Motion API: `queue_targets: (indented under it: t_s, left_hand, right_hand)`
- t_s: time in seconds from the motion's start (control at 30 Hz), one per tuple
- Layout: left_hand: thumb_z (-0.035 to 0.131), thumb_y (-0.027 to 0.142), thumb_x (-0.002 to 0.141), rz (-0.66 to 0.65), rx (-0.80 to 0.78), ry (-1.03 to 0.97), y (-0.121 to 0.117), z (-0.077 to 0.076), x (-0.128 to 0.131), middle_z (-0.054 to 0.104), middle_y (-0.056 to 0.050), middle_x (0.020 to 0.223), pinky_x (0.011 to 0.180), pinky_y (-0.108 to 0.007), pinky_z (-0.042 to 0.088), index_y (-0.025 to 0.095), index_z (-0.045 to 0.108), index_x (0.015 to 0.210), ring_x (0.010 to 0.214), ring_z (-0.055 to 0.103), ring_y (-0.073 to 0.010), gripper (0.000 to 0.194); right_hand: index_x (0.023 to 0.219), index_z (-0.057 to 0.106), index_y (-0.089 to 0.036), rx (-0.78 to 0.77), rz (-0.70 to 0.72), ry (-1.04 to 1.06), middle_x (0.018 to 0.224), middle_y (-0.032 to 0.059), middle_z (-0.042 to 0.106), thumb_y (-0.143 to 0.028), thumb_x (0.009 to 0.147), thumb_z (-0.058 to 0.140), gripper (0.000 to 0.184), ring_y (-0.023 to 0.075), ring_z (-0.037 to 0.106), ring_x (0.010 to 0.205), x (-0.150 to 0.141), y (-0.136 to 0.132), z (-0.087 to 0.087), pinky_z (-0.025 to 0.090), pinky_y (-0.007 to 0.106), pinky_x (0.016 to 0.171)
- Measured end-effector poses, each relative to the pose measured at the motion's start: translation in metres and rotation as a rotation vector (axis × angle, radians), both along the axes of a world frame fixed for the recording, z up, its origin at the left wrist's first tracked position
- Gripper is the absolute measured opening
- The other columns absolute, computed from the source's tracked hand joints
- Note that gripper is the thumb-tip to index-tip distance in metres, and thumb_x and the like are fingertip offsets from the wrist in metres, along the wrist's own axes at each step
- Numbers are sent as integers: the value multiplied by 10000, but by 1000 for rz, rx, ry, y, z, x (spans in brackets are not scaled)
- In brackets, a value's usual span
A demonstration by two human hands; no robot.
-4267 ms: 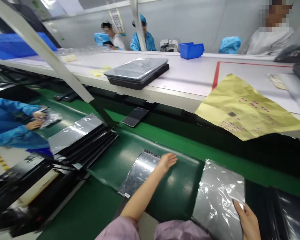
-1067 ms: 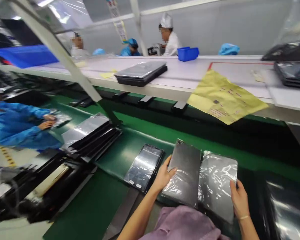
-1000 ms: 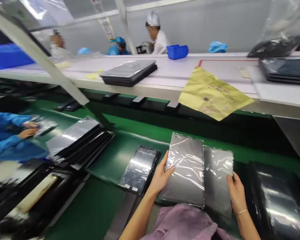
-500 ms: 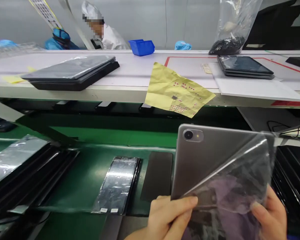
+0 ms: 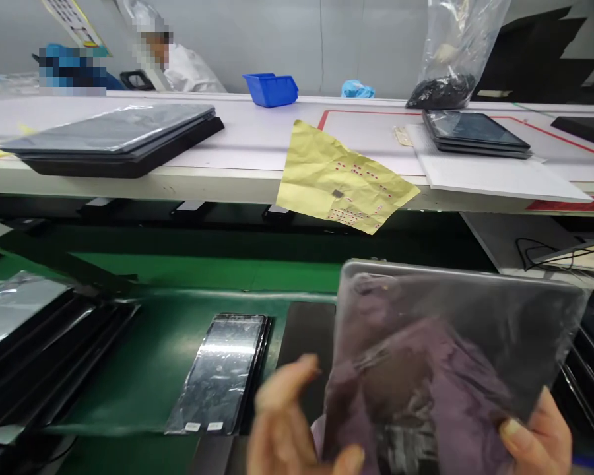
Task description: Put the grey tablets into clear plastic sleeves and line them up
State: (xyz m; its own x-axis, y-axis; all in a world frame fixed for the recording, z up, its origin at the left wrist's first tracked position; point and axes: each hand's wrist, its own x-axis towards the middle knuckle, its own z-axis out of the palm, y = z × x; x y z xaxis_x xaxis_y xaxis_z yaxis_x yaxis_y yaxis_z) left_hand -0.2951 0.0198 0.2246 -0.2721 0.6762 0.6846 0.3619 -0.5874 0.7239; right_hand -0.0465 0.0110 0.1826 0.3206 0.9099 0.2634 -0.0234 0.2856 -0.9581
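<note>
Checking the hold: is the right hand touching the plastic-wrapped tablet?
Touching: the head view shows the right hand gripping the lower right edge of the plastic-wrapped tablet, thumb on its face.

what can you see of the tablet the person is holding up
The tablet is a flat rectangular slab with rounded corners, held up in front of the camera and tilted, its dark glossy face mirroring purple cloth. A thin grey, metal-looking rim shows along the top edge. Clear plastic film covers the face, creased in places. The right hand grips the lower right corner, thumb on the film. The blurred left hand is at the lower left edge; whether it touches cannot be told.
</note>
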Motion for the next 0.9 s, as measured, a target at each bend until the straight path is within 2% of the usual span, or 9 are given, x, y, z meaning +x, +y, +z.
queue_targets:
  t_s: [0.07,0.13,0.2,0.23,0.37,0.43,0.53,0.7,0.9]
  left_hand:
    - [798,399,713,115,-30,-52,9,-8,2,698,-43,1155,706,-292,605,313,454,1420,879,690,-195,790]
    - [783,463,717,-5,-189,-16,17,-15,-1,751,-40,819,522,-246,570,208,711,1103,633,686,-178,469]
    - [777,458,726,-162,-261,-15,24,-21,-6,675,-3,527,396,-210,504,186,734,694,424,610,-149,277]
    - [775,430,738,-222,-243,-51,28,-26,-9,662,8,496,394,-204,501,191,709,631,405,602,-143,270]
    - [681,433,830,-386,-48,-282,45,-52,-22,757,-9,775,615,-272,597,232,708,903,663,710,-172,215]
    - [667,465,834,-393,48,-301,54,-66,-29,753,-21,817,690,-300,600,223,684,916,726,716,-174,257]
    - [713,494,796,-366,62,-251,62,-80,-40,723,-2,752,663,-297,586,213,627,819,676,698,-161,295]
    - [687,481,826,-465,71,-151,61,-78,-50,710,4,808,685,-319,567,240,609,858,723,687,-171,256]
    - [651,470,850,-457,60,-122,52,-64,-47,699,-10,771,704,-392,548,230,651,874,701,677,-191,241]
  right_hand:
    - [1183,647,-264,95,-14,-31,831,65,752,-358,796,669,400,260,704,617,-9,8,-3,605,346,505]
    - [1129,664,-246,182,24,-103,797,52,743,-372,783,703,371,237,690,585,-16,17,-4,593,316,479]
    - [1080,673,-232,242,142,-217,762,40,728,-343,792,711,311,212,678,571,-22,26,1,582,289,480]
    - [1106,661,-228,261,218,-264,804,50,734,-320,810,695,311,213,690,611,-25,29,5,593,294,516]
    - [1411,434,-257,401,408,-256,1184,115,685,-328,928,547,501,269,688,1023,-42,38,32,617,416,773]
    - [1439,397,-265,531,412,-225,1119,93,710,-320,962,492,490,241,684,1034,-52,43,43,611,404,790]
    - [1396,460,-234,648,431,-185,985,71,742,-269,959,505,441,212,710,937,-63,51,51,612,366,762]
    - [1300,549,-174,763,488,-99,1011,82,745,-251,953,523,356,198,711,955,-68,56,51,621,325,731]
    - [1283,553,-226,675,478,-122,936,48,749,-250,959,533,325,172,714,925,-63,50,53,608,306,735]
